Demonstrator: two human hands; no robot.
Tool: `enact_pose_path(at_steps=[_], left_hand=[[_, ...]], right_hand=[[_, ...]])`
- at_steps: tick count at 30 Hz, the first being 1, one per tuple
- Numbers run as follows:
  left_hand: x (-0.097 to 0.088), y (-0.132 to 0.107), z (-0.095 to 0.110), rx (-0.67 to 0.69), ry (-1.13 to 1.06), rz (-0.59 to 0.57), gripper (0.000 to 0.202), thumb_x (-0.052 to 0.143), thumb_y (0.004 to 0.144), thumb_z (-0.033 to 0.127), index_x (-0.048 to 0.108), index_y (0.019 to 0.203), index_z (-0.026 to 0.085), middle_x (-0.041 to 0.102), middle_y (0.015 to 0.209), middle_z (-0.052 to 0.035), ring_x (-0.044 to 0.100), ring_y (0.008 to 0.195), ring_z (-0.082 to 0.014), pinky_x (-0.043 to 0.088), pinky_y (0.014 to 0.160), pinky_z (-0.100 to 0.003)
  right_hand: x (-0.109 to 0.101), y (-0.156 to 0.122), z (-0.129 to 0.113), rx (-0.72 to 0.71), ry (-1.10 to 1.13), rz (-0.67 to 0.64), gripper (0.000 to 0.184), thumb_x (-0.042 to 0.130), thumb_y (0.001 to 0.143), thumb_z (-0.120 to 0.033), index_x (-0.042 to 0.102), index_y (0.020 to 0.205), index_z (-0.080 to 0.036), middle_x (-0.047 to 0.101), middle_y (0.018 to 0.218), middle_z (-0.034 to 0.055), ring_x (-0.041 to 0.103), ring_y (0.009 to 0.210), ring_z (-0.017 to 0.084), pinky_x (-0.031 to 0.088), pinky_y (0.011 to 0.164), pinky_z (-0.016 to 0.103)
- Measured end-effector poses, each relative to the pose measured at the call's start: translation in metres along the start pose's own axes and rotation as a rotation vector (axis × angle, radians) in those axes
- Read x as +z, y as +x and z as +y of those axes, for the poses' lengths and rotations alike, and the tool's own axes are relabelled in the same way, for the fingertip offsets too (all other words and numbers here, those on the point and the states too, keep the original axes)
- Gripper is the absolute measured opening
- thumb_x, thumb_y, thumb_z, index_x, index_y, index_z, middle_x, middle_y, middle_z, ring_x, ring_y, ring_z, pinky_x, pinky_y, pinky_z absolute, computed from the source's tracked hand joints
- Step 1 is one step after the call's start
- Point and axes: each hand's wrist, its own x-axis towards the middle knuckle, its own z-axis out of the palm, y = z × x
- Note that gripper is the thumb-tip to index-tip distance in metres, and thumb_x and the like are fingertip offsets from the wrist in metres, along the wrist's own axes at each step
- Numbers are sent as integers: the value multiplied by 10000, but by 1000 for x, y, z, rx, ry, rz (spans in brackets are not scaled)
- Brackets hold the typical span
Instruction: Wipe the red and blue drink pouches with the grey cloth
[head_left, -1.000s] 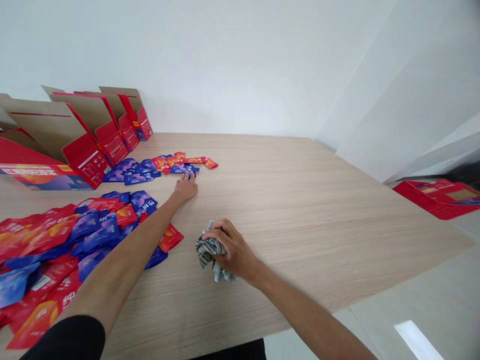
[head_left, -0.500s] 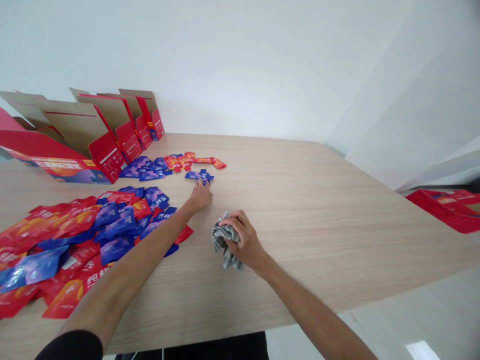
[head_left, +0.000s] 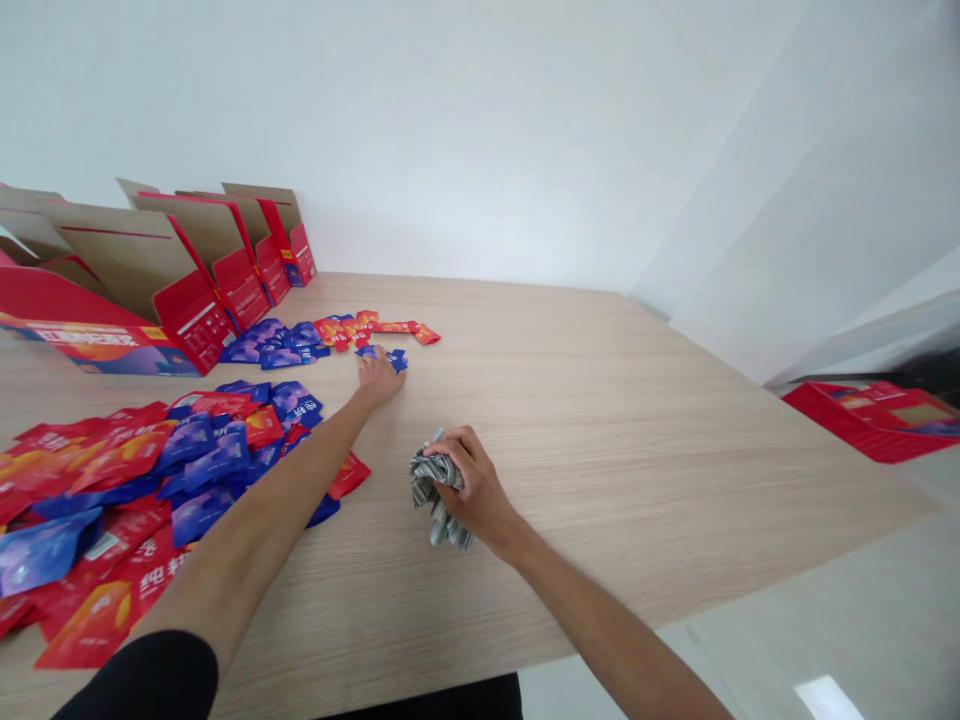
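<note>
Blue packet [head_left: 396,357], lying flat on the table [head_left: 615,430] at the fingertips of the left hand [head_left: 379,378], straight ahead of the knuckles on the side away from the wearer. Its long axis runs roughly left to right, across the line of the reaching forearm, and an end shows on either side of the fingers. The left hand is plainly the nearer; its fingers lie over the packet, though whether they pinch it or merely rest on it cannot be told. The right hand [head_left: 476,490], lower and to the right, is closed around a crumpled striped cloth [head_left: 426,470], well apart from the packet and nearer the wearer. Just beyond the packet, and extending to its left, lies a row of blue and orange-red packets [head_left: 334,333], strung out roughly parallel to its long axis. To the left of the left forearm, and partly hidden by it, spreads a heap of red and blue packets [head_left: 217,460]. Farther out, at the far left, stand red cartons [head_left: 135,345] with raised flaps; at the far right, past the table's edge, a red box [head_left: 855,415]
</note>
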Motion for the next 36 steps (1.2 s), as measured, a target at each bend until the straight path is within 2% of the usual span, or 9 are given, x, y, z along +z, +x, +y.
enact_pose_path(at_steps=[5, 8, 14, 17, 20, 24, 30, 33, 36], left_hand=[[-18, 4, 5, -29, -89, -31, 570, 651, 951, 420, 523, 1448, 173, 488, 1536, -168, 459, 1412, -360, 404, 1125, -578], [-30, 3, 11, -28, -144, -63, 556, 662, 950, 430, 539, 1436, 190, 506, 1527, -151, 511, 1362, -344, 437, 1100, -582], [-59, -12, 21, -7, -265, -116, 616, 698, 915, 425, 525, 1432, 138, 505, 1528, -180, 482, 1390, -356, 399, 1125, -554], [-73, -30, 19, -2, -374, -186, 595, 662, 907, 443, 557, 1369, 85, 638, 1349, -212, 558, 1282, -370, 453, 1023, -481], [-79, -55, 12, 24, -536, -315, 456, 524, 947, 453, 636, 1221, 107, 728, 1094, -182, 663, 970, -283, 506, 801, -374], [-71, -99, 2, 62, -751, -426, 453, 397, 952, 499, 670, 969, 137, 735, 916, -140, 611, 728, -198, 479, 658, -310], [-57, -187, -3, 129, -926, -433, 405, 376, 949, 495, 631, 786, 226, 665, 732, -55, 626, 780, -230, 534, 755, -342], [-49, -224, -6, 150, -979, -382, 234, 538, 890, 434, 593, 750, 255, 655, 721, -25, 626, 828, -238, 546, 840, -361], [-37, -250, -10, 132, -1036, -306, 227, 574, 871, 400, 552, 689, 266, 650, 707, -24, 630, 905, -260, 530, 959, -401]], right_hand=[[-2, 1, -5, -4, -18, -17, 370, 642, 826, -27, 645, 1131, -236, 574, 1084, 66, 618, 1047, 224, 578, 943, 380], [-2, 1, -5, -2, -28, -16, 382, 640, 816, -13, 649, 1128, -232, 571, 1086, 64, 623, 1048, 221, 577, 945, 376], [-2, 1, -5, -11, -17, 11, 367, 618, 825, -31, 644, 1128, -237, 568, 1076, 64, 623, 1049, 226, 578, 940, 385], [-5, 3, -7, -33, 10, 69, 322, 596, 859, -80, 643, 1134, -241, 563, 1069, 63, 627, 1034, 226, 583, 909, 386], [-9, 5, -11, -50, 31, 141, 247, 586, 914, -151, 641, 1135, -248, 566, 1058, 62, 628, 1008, 227, 586, 877, 391], [-12, 6, -13, -59, 29, 217, 177, 593, 955, -217, 640, 1123, -247, 577, 1049, 65, 621, 997, 232, 574, 872, 394], [-9, 4, -14, -69, 60, 219, 143, 596, 983, -281, 640, 1114, -246, 590, 1042, 67, 614, 990, 233, 559, 872, 385], [-5, 1, -16, -92, 81, 145, 177, 608, 977, -305, 629, 1140, -238, 600, 1056, 73, 615, 995, 239, 558, 876, 387], [0, -2, -18, -112, 117, 42, 198, 606, 975, -301, 614, 1158, -227, 610, 1070, 82, 617, 1005, 237, 555, 894, 386]])
